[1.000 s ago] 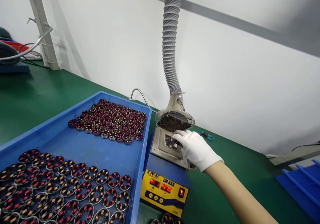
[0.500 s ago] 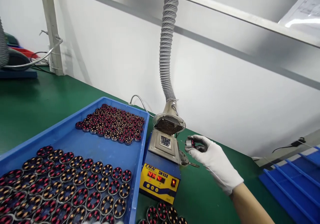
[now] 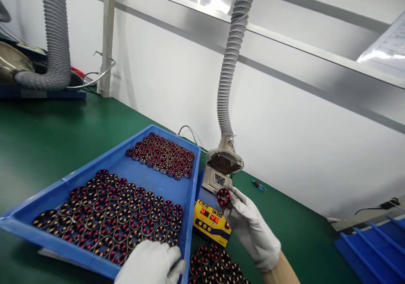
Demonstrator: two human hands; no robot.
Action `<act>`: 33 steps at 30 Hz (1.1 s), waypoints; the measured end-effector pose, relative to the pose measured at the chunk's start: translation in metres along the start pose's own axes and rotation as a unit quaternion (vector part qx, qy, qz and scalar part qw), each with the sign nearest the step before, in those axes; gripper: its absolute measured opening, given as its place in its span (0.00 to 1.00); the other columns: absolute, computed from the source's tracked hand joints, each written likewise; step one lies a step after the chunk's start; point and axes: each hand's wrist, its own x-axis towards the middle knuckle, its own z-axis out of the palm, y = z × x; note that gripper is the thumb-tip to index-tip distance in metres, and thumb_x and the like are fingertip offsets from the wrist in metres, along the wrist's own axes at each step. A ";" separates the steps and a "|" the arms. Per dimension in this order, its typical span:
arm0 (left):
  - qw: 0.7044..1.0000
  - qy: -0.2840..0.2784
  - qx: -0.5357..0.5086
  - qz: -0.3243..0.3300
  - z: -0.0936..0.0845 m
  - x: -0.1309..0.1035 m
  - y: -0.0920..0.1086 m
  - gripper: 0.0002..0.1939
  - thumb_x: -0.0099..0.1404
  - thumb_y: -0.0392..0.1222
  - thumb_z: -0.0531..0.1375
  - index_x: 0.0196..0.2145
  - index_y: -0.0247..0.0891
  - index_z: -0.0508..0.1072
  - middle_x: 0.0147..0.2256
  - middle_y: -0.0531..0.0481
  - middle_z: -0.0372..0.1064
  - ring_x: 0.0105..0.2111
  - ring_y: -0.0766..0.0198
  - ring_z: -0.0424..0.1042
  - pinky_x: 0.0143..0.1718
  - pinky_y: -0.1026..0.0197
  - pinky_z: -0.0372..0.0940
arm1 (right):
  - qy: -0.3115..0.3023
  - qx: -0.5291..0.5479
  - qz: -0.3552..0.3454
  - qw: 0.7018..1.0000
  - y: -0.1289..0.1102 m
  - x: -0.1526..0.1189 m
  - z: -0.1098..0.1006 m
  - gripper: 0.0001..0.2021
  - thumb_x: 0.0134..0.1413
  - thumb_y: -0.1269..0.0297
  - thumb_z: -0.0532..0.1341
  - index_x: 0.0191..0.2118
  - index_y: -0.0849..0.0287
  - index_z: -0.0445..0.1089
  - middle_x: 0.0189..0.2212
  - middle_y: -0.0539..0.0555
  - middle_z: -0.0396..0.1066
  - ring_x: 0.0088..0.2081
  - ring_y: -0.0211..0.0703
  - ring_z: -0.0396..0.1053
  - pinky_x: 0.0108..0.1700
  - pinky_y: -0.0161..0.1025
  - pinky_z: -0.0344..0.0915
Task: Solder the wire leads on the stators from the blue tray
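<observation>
My right hand (image 3: 249, 229), in a white glove with darkened fingertips, pinches a metal ring with red segments (image 3: 223, 196) in front of a heated solder pot (image 3: 209, 223) with a yellow panel and lit red digits. The ring's segmented face is turned towards me. At the bottom, my left hand (image 3: 152, 263), also gloved in white, is over the near right corner of a blue tray (image 3: 195, 178). Its fingers are curled; whatever they may hold is hidden. Rows of similar rings (image 3: 107, 210) with red or copper segments lie in the tray beside it.
A second group of smaller-looking rings (image 3: 164, 153) fills the tray's far end. More rings (image 3: 218, 265) lie on the green bench (image 3: 303, 229) below the pot. An extraction hose (image 3: 226, 77) hangs over it. Blue-handled cutters (image 3: 258, 185) lie behind; a blue rack (image 3: 373, 250) stands right.
My right hand has moved from beside the pot's plate to in front of it, turning the ring towards me. My left hand has come into view, and the camera has turned left.
</observation>
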 end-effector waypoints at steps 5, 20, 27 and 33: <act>0.999 -0.015 -0.026 0.014 -0.005 -0.001 -0.003 0.12 0.65 0.38 0.50 0.35 0.40 0.74 0.32 0.44 0.75 0.35 0.49 0.74 0.37 0.50 0.66 | -0.034 -0.197 -0.057 0.978 0.032 0.036 0.048 0.28 0.41 0.47 0.61 0.47 0.54 0.57 0.38 0.53 0.70 0.41 0.46 0.70 0.43 0.43 0.66; 0.994 -0.034 -0.073 0.074 0.004 0.007 -0.014 0.13 0.61 0.27 0.52 0.36 0.32 0.75 0.32 0.36 0.75 0.34 0.48 0.75 0.34 0.53 0.63 | 0.043 -0.605 0.105 0.788 0.093 0.133 0.114 0.17 0.57 0.60 0.58 0.50 0.62 0.63 0.48 0.58 0.65 0.45 0.47 0.67 0.44 0.49 0.67; 0.982 0.088 -0.166 -0.015 0.005 -0.006 -0.021 0.24 0.59 0.41 0.56 0.54 0.37 0.64 0.45 0.36 0.70 0.43 0.45 0.71 0.42 0.46 0.65 | -0.008 -0.505 -0.049 0.862 0.039 0.050 0.108 0.17 0.58 0.66 0.55 0.53 0.60 0.62 0.55 0.59 0.62 0.56 0.46 0.59 0.59 0.46 0.54; 0.766 0.199 -0.609 0.055 -0.005 -0.011 -0.013 0.31 0.54 0.53 0.59 0.51 0.32 0.66 0.49 0.37 0.68 0.46 0.50 0.70 0.46 0.56 0.67 | -0.213 -0.134 -0.094 0.963 0.045 -0.064 0.066 0.20 0.52 0.46 0.57 0.44 0.53 0.71 0.38 0.56 0.74 0.41 0.50 0.72 0.43 0.44 0.69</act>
